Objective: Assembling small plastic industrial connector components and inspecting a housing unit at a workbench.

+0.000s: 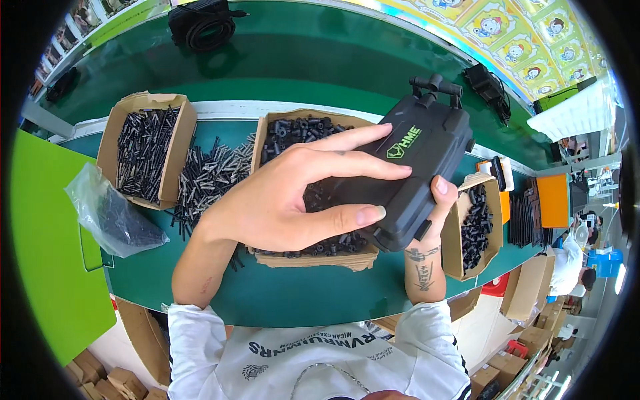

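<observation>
I hold a flat black plastic case [427,143] with a green mark and a stubby mount on its far end, raised over the green conveyor table [300,293]. My left hand [287,193] lies spread across its top, fingers pointing right. Under its near right corner my right hand [437,203] grips it, thumb showing on the edge. Beneath the case sits a cardboard box of small black cylindrical parts [300,130].
A cardboard box of black rods [143,150] stands at the left, loose black rods [210,177] beside it, and a clear plastic bag [110,213] nearer the edge. Another box of black parts [475,227] sits at the right. Black cables [203,27] lie at the far side.
</observation>
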`<action>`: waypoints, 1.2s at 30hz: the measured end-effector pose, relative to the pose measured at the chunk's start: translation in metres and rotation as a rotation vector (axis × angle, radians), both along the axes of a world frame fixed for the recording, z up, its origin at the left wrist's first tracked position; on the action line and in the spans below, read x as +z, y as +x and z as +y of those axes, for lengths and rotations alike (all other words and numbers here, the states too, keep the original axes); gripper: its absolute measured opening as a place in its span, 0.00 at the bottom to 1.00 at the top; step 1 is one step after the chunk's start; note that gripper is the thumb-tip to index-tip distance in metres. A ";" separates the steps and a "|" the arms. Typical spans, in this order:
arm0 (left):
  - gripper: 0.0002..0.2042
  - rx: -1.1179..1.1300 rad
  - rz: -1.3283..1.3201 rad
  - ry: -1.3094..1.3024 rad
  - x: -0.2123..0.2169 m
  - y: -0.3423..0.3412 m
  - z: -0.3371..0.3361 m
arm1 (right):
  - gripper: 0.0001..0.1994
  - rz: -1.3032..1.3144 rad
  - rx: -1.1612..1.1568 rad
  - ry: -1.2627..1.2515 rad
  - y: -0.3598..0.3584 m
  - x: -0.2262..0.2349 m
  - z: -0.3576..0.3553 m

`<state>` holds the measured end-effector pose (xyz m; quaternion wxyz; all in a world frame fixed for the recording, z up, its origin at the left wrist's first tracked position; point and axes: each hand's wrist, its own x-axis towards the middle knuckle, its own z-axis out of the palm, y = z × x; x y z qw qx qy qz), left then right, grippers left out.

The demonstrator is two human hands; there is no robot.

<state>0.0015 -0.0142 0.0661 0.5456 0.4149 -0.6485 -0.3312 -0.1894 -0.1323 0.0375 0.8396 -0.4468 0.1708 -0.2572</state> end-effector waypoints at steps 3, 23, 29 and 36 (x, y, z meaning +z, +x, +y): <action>0.23 0.009 -0.020 0.011 0.001 0.000 0.000 | 0.36 -0.021 0.037 0.019 0.000 0.002 0.001; 0.33 0.156 -0.053 -0.046 -0.006 -0.011 -0.003 | 0.41 0.145 -0.087 -0.035 0.007 0.004 0.010; 0.32 0.145 -0.100 -0.076 -0.010 -0.008 0.003 | 0.42 0.046 -0.035 -0.199 -0.009 -0.021 -0.007; 0.38 0.351 0.078 0.093 -0.020 -0.017 0.010 | 0.39 -0.003 -0.348 -0.322 -0.050 -0.070 -0.039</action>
